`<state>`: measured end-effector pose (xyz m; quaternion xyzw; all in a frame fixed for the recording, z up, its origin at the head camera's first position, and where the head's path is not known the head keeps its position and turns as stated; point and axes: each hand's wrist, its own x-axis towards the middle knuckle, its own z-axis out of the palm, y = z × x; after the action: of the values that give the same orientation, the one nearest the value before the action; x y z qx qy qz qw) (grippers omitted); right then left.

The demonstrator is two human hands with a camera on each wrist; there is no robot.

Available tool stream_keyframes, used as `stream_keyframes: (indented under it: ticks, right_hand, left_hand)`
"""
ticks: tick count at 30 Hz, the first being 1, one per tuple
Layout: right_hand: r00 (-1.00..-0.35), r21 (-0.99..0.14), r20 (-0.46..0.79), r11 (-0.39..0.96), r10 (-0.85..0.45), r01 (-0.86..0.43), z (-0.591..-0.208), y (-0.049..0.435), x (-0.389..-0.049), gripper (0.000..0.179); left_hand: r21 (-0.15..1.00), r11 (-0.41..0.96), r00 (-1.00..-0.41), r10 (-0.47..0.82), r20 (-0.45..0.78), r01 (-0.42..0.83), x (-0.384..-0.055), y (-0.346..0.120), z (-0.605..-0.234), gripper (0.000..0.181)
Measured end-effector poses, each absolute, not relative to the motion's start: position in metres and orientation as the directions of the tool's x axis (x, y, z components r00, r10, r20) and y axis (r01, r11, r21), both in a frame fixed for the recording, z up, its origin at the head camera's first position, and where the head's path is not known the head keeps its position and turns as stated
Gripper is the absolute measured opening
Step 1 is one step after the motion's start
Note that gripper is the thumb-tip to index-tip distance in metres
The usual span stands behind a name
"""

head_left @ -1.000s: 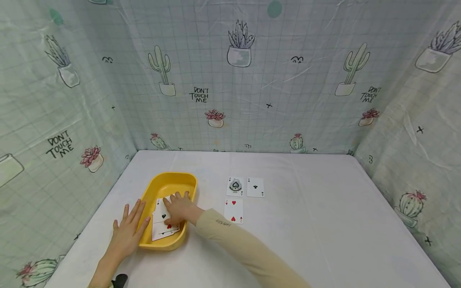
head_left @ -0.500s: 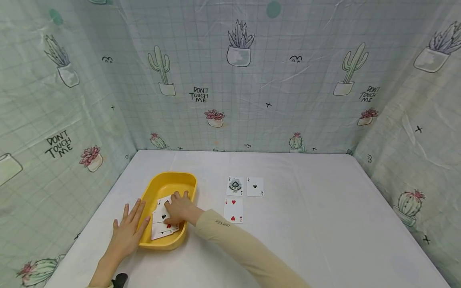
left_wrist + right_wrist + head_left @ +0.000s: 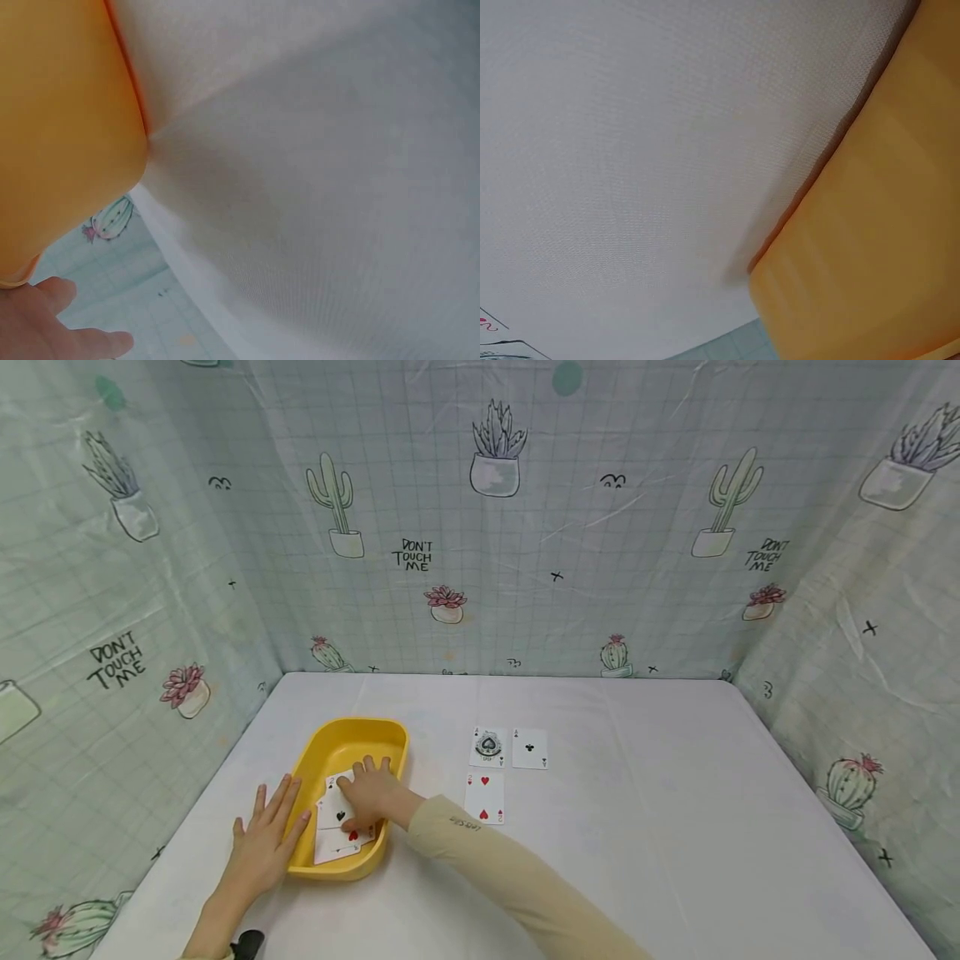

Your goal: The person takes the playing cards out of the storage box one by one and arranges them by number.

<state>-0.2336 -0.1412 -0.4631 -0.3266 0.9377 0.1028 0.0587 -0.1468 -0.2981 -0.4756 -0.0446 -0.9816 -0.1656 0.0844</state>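
Observation:
A yellow tray (image 3: 352, 727) stands at the left of the table with several overlapping playing cards inside. The top one that shows is a two of spades (image 3: 333, 810); below it, a card with a red heart (image 3: 337, 843) shows in part. My right hand (image 3: 375, 795) reaches over the tray's right side, fingers spread and touching these cards, and covers part of them. My left hand (image 3: 258, 843) lies along the tray's left rim with straight, spread fingers. In the left wrist view, its fingers (image 3: 101, 343) show beside the tray wall (image 3: 67, 120).
Right of the tray, an ace of spades (image 3: 487, 747) and an ace of clubs (image 3: 530, 749) lie side by side face up. A two of hearts (image 3: 484, 797) lies below the ace of spades, close above my right sleeve (image 3: 495, 860). Printed cloth (image 3: 510, 543) hangs around the table.
The lower cards in the tray have shifted and fanned slightly under my right hand. My left hand stays on the rim. The cards on the table have not moved.

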Motion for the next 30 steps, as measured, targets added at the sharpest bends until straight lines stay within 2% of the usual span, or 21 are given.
stream_keyframes:
  ticks: [6, 17, 30]
  right_hand:
    - [-0.769, 0.146, -0.103, 0.755, -0.631, -0.639, -0.462, -0.14, -0.234, 0.073]
    - [-0.771, 0.097, -0.057, 0.765, -0.635, -0.637, -0.46, -0.135, -0.237, 0.078]
    - [-0.771, 0.017, 0.004, 0.771, -0.637, -0.637, -0.439, -0.112, -0.234, 0.085]
  left_hand:
    - [0.316, 0.942, -0.982, 0.057, 0.178, 0.112, -0.147, -0.299, -0.477, 0.059]
    - [0.319, 0.942, -0.985, 0.056, 0.161, 0.106, -0.148, -0.298, -0.477, 0.06]
    - [0.317, 0.945, -0.99, 0.046, 0.134, 0.086, -0.148, -0.297, -0.475, 0.061]
